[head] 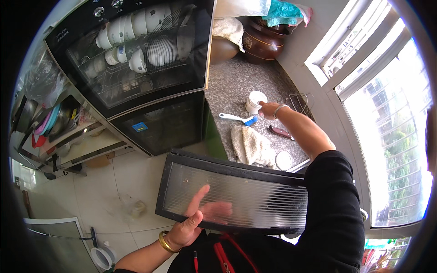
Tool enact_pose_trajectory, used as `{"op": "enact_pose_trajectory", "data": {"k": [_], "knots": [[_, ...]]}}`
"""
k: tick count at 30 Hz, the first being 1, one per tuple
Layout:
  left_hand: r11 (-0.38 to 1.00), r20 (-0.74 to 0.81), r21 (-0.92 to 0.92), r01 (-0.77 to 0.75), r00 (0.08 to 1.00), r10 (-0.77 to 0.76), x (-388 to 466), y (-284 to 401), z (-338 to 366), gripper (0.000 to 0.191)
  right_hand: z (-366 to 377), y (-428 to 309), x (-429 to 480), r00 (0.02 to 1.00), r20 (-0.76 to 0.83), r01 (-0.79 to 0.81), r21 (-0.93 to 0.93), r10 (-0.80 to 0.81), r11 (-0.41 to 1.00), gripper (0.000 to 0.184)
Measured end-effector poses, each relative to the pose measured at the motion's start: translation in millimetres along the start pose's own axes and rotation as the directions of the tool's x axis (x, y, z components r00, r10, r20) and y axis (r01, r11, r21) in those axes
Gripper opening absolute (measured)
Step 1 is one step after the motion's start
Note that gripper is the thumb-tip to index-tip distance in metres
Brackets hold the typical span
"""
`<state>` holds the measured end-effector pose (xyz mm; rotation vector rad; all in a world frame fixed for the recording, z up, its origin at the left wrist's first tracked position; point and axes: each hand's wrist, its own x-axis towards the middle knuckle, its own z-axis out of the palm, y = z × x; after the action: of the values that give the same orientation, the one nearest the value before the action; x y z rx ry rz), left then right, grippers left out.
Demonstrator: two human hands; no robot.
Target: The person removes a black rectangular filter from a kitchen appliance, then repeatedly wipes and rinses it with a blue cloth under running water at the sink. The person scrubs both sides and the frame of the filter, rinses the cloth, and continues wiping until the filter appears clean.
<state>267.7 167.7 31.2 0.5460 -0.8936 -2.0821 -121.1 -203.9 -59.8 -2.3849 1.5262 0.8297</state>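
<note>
A black-framed panel of ribbed glass [239, 194] lies tilted before me, close to my body. My left hand [187, 228], with a gold bangle at the wrist, grips its lower left edge, the thumb in front and other fingers seen through the glass. My right hand [268, 108] reaches over the counter with its fingers at the mouth of a small white tub [254, 102]; whether they hold anything is hidden. Beside the tub lies a white-handled brush with blue bristles [239, 118]. Nearer are a folded cream cloth [252, 146], a knife with a reddish-brown handle [280, 132] and a round white lid [283, 160].
A speckled stone counter [232, 80] carries a brown glazed pot [263, 42] and a wire rack [300, 102] by the wall. A black dish cabinet [157, 123] stands left of it. Shelves with pans [59, 119] are farther left. A plastic bag [135, 208] lies on the tiled floor.
</note>
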Motion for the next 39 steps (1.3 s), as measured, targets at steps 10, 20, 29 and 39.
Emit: {"op": "enact_pose_trajectory", "data": {"k": [10, 20, 29, 39], "knots": [[0.999, 0.0, -0.03, -0.015, 1.0, 0.015, -2.1, -1.9, 1.4, 0.08, 16.3, 6.2, 19.7, 0.993, -0.114, 0.042, 0.083, -0.033, 0.996, 0.045], [0.999, 0.017, -0.032, -0.023, 1.0, 0.024, -3.5, -2.6, 1.7, 0.08, 40.6, -17.9, -21.2, 0.943, -0.253, -0.194, 0.116, 0.218, 0.974, 0.047], [0.999, -0.012, -0.031, -0.04, 0.999, 0.039, -2.7, -2.3, 5.3, 0.08, 57.7, -2.8, -7.6, 0.921, -0.352, -0.147, 0.079, 0.166, 0.986, 0.018], [0.995, -0.027, -0.051, -0.091, 0.996, 0.09, -0.6, -5.3, 11.3, 0.071, -54.2, -0.3, -218.6, 0.663, -0.747, 0.18, 0.095, -0.05, 0.979, 0.005]]}}
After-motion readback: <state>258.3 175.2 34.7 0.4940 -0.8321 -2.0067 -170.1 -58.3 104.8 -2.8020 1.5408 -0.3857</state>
